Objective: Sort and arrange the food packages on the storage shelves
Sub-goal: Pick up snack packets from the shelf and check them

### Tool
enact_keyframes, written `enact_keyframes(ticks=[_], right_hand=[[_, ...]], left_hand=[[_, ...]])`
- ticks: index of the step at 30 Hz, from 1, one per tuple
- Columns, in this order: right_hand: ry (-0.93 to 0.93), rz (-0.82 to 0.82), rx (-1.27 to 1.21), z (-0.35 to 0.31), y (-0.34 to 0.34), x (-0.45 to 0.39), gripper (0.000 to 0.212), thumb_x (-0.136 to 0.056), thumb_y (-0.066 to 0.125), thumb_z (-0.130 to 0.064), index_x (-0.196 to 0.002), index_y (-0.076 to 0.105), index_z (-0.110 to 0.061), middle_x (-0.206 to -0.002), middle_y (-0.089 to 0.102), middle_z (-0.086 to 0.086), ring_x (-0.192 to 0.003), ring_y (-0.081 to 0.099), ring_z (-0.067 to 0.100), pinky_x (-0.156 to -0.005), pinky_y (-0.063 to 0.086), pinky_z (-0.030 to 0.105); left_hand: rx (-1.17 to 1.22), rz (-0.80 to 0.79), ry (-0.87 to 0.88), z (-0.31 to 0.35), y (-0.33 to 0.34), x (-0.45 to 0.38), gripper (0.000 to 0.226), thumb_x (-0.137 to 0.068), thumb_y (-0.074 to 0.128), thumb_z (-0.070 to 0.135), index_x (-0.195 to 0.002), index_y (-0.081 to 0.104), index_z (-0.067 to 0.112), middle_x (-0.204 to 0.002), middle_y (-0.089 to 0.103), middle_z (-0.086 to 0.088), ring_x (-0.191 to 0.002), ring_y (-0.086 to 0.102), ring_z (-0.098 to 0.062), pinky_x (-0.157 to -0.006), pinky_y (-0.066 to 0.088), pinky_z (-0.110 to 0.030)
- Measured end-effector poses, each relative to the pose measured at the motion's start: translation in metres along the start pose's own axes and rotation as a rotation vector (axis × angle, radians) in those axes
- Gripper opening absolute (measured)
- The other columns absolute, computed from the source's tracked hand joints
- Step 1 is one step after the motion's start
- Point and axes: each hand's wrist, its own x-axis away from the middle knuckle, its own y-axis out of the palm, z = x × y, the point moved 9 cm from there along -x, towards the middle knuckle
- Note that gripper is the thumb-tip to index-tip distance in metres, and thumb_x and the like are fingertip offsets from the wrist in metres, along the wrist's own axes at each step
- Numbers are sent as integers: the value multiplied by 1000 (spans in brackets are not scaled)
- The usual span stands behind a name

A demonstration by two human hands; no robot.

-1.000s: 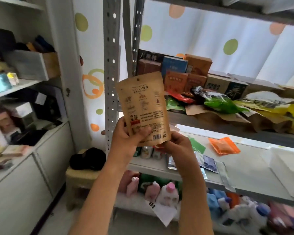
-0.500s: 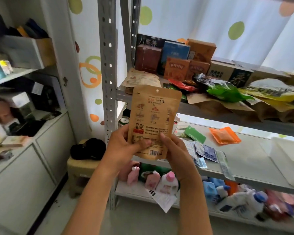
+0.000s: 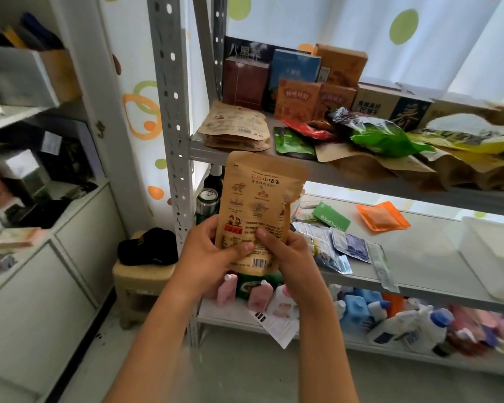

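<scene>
Pouch [image 3: 258, 207]: brown kraft, printed back with barcode toward the camera, upright, held in front of the shelf unit's left post [image 3: 169, 112].
Left hand [image 3: 208, 251]: fingers curled round the pouch's lower left edge, thumb pressed across its face.
Right hand [image 3: 291, 257]: grips the pouch's lower right edge, thumb on its face just beside the left thumb.
Below the pouch, low shelf: pink bottles [image 3: 256, 295], blue and white bottles to their right, blurred.
Behind the pouch, middle shelf [image 3: 419, 257]: green can [image 3: 206, 203], green card [image 3: 330, 220], orange packet [image 3: 383, 215], flat sachets [image 3: 351, 245], white tray [image 3: 495, 257] far right.
Above the pouch, upper shelf: stack of matching brown pouches [image 3: 234, 126] lying flat at the left end; green bags [image 3: 384, 138] and crumpled paper bags right of it; boxes [image 3: 297, 80] standing along the back.
Left of the post: stool [image 3: 140, 282] with a black item on top; white cabinet [image 3: 35, 286] beyond.
</scene>
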Motion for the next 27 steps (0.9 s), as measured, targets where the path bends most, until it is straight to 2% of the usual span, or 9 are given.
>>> enact_keyframes(ticks=[3, 7, 10, 13, 17, 19, 22, 25, 27], right_hand=[[5, 0, 4, 1, 0, -3, 36, -89, 68, -25, -118, 67, -5, -115, 74, 12, -108, 71, 31, -95, 56, 49], [20, 31, 40, 6, -1, -6, 35, -91, 66, -29, -119, 67, -8, -112, 76, 9, -104, 73, 28, -93, 58, 49], [1, 79, 39, 7, 0, -10, 30, -95, 63, -27, -121, 66, -12, -111, 76, 5, -103, 74, 25, -87, 60, 41], [-13, 146, 23, 7, -1, -17, 23, -96, 62, -26, -116, 68, -16, -108, 77, 2, -100, 74, 21, -82, 60, 34], [-4, 211, 11, 14, -1, -22, 15, -98, 61, -25, -109, 70, -20, -103, 78, -2, -97, 75, 17, -84, 59, 35], [3, 215, 16, 17, -1, -22, 16, -99, 59, -28, -109, 70, -22, -106, 78, -1, -100, 74, 18, -91, 58, 42], [21, 198, 15, 17, 0, -22, 31, -99, 51, -45, -114, 71, -26, -111, 77, 0, -104, 73, 20, -98, 55, 50], [26, 176, 26, 17, -1, -20, 55, -97, 31, -65, -121, 69, -33, -117, 75, -2, -110, 70, 18, -98, 54, 50], [36, 158, -7, 20, -2, -19, 67, -98, 20, -67, -127, 67, -30, -120, 73, 1, -114, 68, 21, -98, 53, 51]], left_hand=[[11, -5, 15, 0, -1, -3, 40, -74, 82, 2, -108, 67, 16, -95, 77, 9, -88, 74, -8, -67, 57, -20], [25, -3, 3, -10, 0, -7, 39, -76, 82, 7, -110, 65, 17, -96, 77, 8, -89, 74, -11, -68, 59, -22], [-23, 38, -5, -12, -1, -9, 43, -79, 82, 15, -114, 58, 24, -97, 73, 13, -88, 70, 4, -70, 57, -15], [-182, 177, 51, -4, -10, -11, 59, -79, 82, 26, -123, 43, 33, -102, 57, 25, -84, 60, 12, -62, 49, -9], [-289, 233, 113, -4, -9, -17, 53, -81, 80, 25, -121, 45, 31, -116, 55, 14, -92, 55, 10, -62, 45, -4], [-318, 217, 118, -10, -4, -19, 47, -87, 75, 23, -126, 49, 28, -124, 54, 9, -99, 55, 5, -69, 44, -3], [-287, 157, 108, -17, 4, -20, 48, -93, 66, 28, -137, 47, 31, -131, 54, 12, -115, 55, -1, -84, 46, -10], [-175, 22, 38, -20, 18, -18, 54, -90, 70, 36, -133, 39, 46, -122, 54, 25, -101, 54, 17, -71, 45, -2], [-165, -54, 6, -25, 29, -18, 70, -79, 77, 47, -134, 35, 49, -122, 54, 29, -102, 54, 20, -80, 51, -8]])
